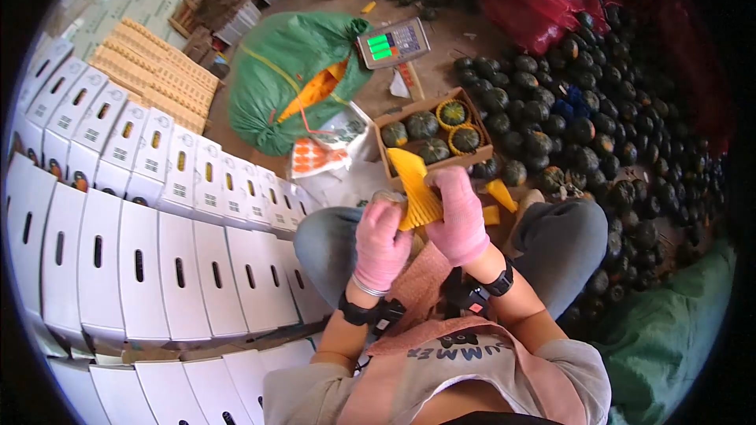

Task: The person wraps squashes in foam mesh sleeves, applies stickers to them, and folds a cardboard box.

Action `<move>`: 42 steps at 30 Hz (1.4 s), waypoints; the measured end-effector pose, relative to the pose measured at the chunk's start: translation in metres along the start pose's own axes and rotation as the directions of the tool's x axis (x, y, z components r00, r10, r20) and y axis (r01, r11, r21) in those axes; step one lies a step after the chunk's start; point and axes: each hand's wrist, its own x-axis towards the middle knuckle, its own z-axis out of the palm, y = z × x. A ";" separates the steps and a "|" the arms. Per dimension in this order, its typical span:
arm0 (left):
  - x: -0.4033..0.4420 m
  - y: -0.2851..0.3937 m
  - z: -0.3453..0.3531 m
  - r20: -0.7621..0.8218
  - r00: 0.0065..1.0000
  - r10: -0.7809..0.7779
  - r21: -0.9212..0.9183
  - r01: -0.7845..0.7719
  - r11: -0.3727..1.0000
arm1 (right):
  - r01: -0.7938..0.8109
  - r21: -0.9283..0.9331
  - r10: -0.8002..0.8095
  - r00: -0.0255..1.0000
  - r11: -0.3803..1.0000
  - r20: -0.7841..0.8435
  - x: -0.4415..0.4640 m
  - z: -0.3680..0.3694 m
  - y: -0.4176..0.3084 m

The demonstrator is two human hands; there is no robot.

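A yellow foam net sleeve (413, 189) is stretched between my two pink-gloved hands, above my lap. My left hand (382, 238) is closed on its lower left edge. On the other side my right hand (457, 219) grips it with curled fingers. Something greyish shows at the fingertips of my left hand, too covered to make out. Just beyond the hands lies an open cardboard box (482, 159) holding several dark green squashes (423, 124). Two of these squashes wear yellow foam nets (465, 138).
Loose squashes (583, 157) are heaped to the right. White cartons (118, 260) stand in rows on the left. A digital scale display (394, 42) sits beside a green sack (268, 79) with yellow material inside. Yellow foam pieces (502, 195) lie near my right foot.
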 end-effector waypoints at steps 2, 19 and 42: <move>-0.007 -0.010 0.005 0.050 0.982 -0.180 -0.161 0.186 0.969 | 0.061 -0.006 -0.061 0.998 0.998 -0.001 0.004 0.005 0.011; -0.001 -0.098 0.015 0.281 0.869 -0.406 -0.688 0.478 0.547 | -0.565 0.733 0.361 0.819 0.378 0.446 -0.020 0.098 0.101; 0.070 -0.241 0.225 0.868 0.380 -0.320 -0.153 0.818 0.555 | -0.715 -0.196 0.713 0.551 0.671 0.433 0.045 0.058 0.320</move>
